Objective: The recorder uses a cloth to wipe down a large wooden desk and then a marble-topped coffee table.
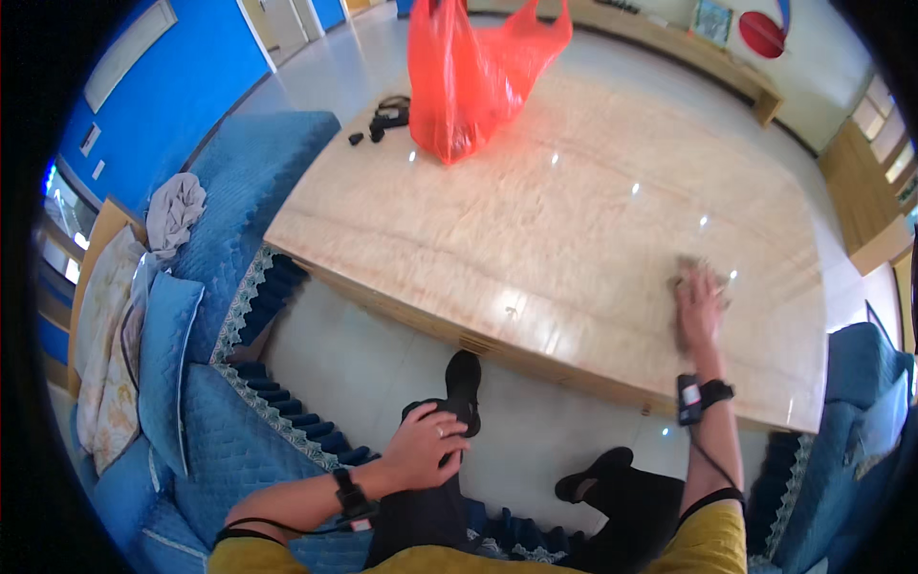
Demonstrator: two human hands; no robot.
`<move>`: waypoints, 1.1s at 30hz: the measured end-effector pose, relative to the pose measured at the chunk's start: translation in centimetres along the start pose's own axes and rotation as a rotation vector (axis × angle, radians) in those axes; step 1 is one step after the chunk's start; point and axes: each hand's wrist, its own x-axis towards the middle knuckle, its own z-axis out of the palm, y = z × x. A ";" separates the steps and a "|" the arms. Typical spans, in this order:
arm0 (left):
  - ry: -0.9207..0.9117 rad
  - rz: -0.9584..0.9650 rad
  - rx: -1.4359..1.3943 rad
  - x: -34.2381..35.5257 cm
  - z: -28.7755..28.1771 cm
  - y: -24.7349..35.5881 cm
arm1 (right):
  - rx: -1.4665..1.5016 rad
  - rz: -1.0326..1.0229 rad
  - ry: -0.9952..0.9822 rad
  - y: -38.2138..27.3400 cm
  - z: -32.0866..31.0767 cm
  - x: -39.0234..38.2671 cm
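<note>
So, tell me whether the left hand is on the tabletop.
No, the left hand is at the dark-trousered leg, short of the tabletop.

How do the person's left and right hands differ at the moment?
The left hand lies over the left leg, while the right hand reaches out over the table. The left hand looks sharp and shows a ring; the right hand is blurred, so neither a ring nor anything under it can be made out. Both wrists wear black straps.
</note>
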 end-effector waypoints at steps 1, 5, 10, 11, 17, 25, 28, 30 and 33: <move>-0.034 -0.024 -0.046 0.3 -0.3 -0.1 | 0.011 -0.012 0.011 -0.1 -0.2 2.9; -0.122 -0.158 -0.054 2.0 -3.3 -1.4 | 0.212 -0.166 0.157 -5.4 0.3 10.9; -0.232 -0.269 -0.201 4.9 -2.9 -2.9 | 0.250 -0.269 0.062 -8.9 2.2 13.3; -0.234 -0.306 -0.248 5.5 -2.9 -2.8 | 0.252 -0.251 0.052 -9.6 2.1 13.5; 0.068 -0.141 -0.122 21.8 -15.3 -3.5 | 0.067 -0.078 0.038 -11.3 1.3 14.1; 0.407 0.052 0.385 39.7 -31.4 -7.4 | -0.024 -0.010 -0.073 -11.2 0.2 13.5; 0.341 -0.035 0.587 42.0 -31.9 -10.3 | 0.014 -0.018 -0.065 -11.7 0.3 13.6; 0.287 -0.092 0.623 42.3 -31.6 -11.2 | 0.020 -0.024 -0.069 -11.7 0.2 13.7; -0.160 -0.311 0.546 40.8 -30.3 -10.6 | 0.005 -0.029 -0.063 -11.2 0.3 13.5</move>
